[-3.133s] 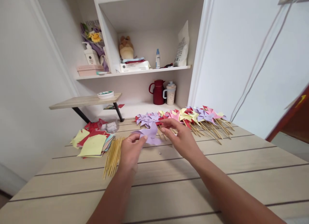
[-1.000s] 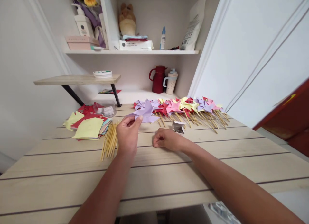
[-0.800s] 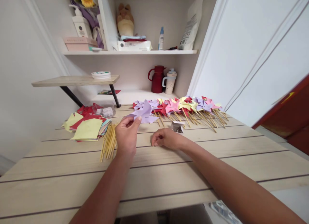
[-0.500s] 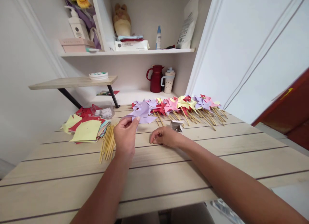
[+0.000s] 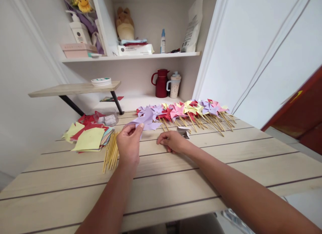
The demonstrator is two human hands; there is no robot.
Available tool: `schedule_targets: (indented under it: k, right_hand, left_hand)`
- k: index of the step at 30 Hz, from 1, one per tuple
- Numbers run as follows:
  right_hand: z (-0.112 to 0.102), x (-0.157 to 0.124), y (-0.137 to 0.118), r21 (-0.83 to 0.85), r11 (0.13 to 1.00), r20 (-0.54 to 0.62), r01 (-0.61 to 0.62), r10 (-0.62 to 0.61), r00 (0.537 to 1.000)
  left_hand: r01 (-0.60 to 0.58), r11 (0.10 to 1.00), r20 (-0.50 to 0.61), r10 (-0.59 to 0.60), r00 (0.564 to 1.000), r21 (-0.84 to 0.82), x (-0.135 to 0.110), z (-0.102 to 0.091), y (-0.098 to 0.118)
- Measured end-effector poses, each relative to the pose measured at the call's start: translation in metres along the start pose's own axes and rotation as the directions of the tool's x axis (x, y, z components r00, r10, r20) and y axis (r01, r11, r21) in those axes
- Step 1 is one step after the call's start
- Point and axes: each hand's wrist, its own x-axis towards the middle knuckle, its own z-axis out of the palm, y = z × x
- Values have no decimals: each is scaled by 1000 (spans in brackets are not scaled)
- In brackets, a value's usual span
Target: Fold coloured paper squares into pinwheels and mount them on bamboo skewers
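Between the thumb and fingers of my left hand [image 5: 129, 143] is a purple paper pinwheel [image 5: 146, 120], its blades folded inward, held above the table. My right hand [image 5: 171, 141] is low over the tabletop with its fingers curled together; whether something tiny is pinched in them cannot be made out. Just beyond it stands a small open box [image 5: 183, 132] with little dark metallic bits inside. Behind lies a row of finished pinwheels [image 5: 191, 108] on sticks, in purple, pink, red and yellow. Left of my left hand are bare wooden sticks [image 5: 110, 153].
Cut paper sheets [image 5: 89, 138] are stacked at the left, beside a clear plastic container [image 5: 109, 119]. A small raised wooden shelf [image 5: 75, 88] stands behind them. A red jug [image 5: 161, 83] and a speckled cup [image 5: 174, 85] stand at the back under the white shelf [image 5: 156, 55].
The view has shifted slightly. My right hand has turned a little, its fingers curling near the tabletop. The left hand still holds the purple pinwheel in about the same place.
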Motion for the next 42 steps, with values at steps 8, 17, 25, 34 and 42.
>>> schedule_targets:
  k: [8, 17, 25, 34, 42]
  right_hand:
    - [-1, -3, -4, 46, 999, -35, -24, 26, 999]
    - [3, -1, 0, -54, 999, -97, -1, -4, 995]
    - [-2, -6, -5, -89, 979, 97, 186, -177, 979]
    - [0, -10, -11, -198, 922, 242, 332, -283, 928]
    - [3, -5, -5, -86, 955, 222, 285, -260, 940]
  left_hand:
    - [12, 1000, -6, -12, 1000, -16, 0, 0, 1]
    - [23, 998, 7, -23, 1000, -65, -2, 0, -1]
    - [29, 996, 6, -29, 1000, -83, -5, 1, 4]
    - [36, 993, 24, -33, 999, -115, -8, 2, 10]
    - [25, 994, 24, -22, 999, -108, -8, 1, 11]
